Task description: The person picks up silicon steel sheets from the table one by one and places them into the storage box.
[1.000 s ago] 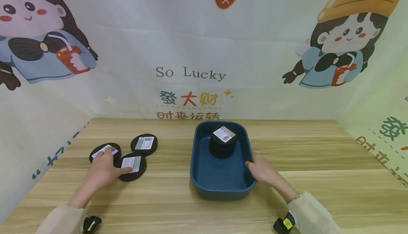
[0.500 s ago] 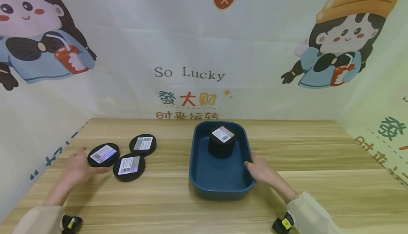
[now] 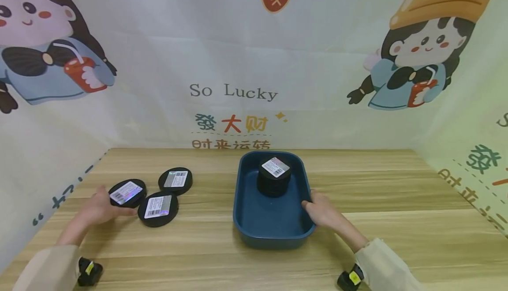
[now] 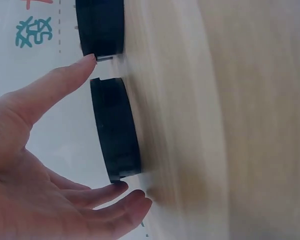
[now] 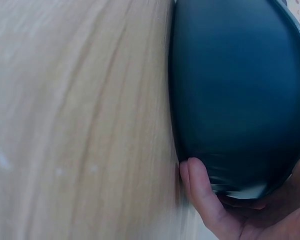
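Three flat round black discs with label stickers lie on the wooden table at the left: a left disc [image 3: 128,193], a front disc [image 3: 158,209] and a back disc [image 3: 175,180]. My left hand [image 3: 97,207] spans the left disc from its left and front sides. In the left wrist view, the fingertips [image 4: 121,187] are right at one end of that disc [image 4: 116,127], while the thumb stands off the other end. My right hand [image 3: 323,209] grips the right wall of a blue plastic bin [image 3: 270,241], thumb over the rim. Inside it stands a stack of black discs [image 3: 274,180].
A pale printed cloth [image 3: 234,53] hangs behind the wooden table [image 3: 190,255] and along both sides. Wood surface shows between the loose discs and the bin, and to the right of the right hand.
My left hand has drawn back from over the discs to the left disc's outer side, then edged slightly closer to it. The right hand keeps its hold on the bin.
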Motion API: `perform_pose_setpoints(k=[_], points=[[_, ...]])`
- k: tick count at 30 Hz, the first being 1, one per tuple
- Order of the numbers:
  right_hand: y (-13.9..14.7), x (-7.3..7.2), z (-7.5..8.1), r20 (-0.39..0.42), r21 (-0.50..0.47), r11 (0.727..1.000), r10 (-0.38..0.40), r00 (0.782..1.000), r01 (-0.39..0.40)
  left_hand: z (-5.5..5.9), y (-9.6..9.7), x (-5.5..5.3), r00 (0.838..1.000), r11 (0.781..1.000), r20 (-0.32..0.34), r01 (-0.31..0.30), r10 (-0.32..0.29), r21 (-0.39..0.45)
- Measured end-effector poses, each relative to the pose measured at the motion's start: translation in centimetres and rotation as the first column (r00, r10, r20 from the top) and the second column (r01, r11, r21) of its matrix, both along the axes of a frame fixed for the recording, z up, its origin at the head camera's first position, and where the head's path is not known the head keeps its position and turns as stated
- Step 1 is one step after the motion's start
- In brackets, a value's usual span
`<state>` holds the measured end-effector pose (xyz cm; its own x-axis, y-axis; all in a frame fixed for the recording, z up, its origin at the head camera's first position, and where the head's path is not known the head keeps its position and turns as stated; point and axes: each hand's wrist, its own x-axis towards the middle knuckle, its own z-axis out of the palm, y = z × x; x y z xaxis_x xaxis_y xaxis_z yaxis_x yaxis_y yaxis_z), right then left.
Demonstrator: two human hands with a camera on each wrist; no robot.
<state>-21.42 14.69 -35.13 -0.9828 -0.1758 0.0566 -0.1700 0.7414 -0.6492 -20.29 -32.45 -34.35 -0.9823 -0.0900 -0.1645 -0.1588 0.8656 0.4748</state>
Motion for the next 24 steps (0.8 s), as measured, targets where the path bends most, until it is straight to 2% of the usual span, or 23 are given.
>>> perform_pose_setpoints(k=[11,18,24], points=[[0.0,-0.1,-0.1,0.011,-0.008,1.000,-0.006,1.000,0.006,0.1,-0.4,-1.4,0.999,1.000,0.030,-0.016,0.016,0.000],[0.1,-0.2,-0.1,0.009,-0.006,1.000,-0.005,1.000,0.005,0.0,-0.5,-2.2,0.999,0.998,0.030,-0.039,0.041,-0.049],[0.1,-0.2,-0.1,0.013,0.006,1.000,-0.010,1.000,0.010,-0.2,-0.5,-2.5,1.000,0.993,0.002,0.008,-0.007,-0.122]])
